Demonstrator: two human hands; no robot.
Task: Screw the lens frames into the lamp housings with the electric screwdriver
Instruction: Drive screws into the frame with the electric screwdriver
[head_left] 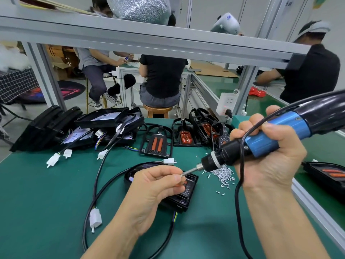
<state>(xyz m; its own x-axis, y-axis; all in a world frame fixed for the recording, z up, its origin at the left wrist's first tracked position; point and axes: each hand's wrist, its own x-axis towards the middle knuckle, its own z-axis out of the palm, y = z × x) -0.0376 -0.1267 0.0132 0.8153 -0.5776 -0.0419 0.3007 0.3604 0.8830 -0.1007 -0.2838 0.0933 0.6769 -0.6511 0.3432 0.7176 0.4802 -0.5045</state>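
Observation:
My right hand (267, 156) grips a blue and black electric screwdriver (265, 143), tilted with its bit pointing down to the left. My left hand (155, 186) pinches a small screw (181, 175) at the bit's tip. Under that hand a black lamp housing with a lens frame (184, 195) lies on the green mat, partly hidden. Its black cable (97, 176) loops to the left and ends in a white connector (95, 218). A pile of loose silver screws (224, 174) lies just to the right of the housing.
Several lens frames with orange reflectors (156, 144) lie behind the work spot. Black housings with wires (104, 128) are stacked at the back left. Another assembled lamp (328, 174) sits at the right edge. An aluminium shelf (149, 40) runs overhead, and people sit at benches beyond.

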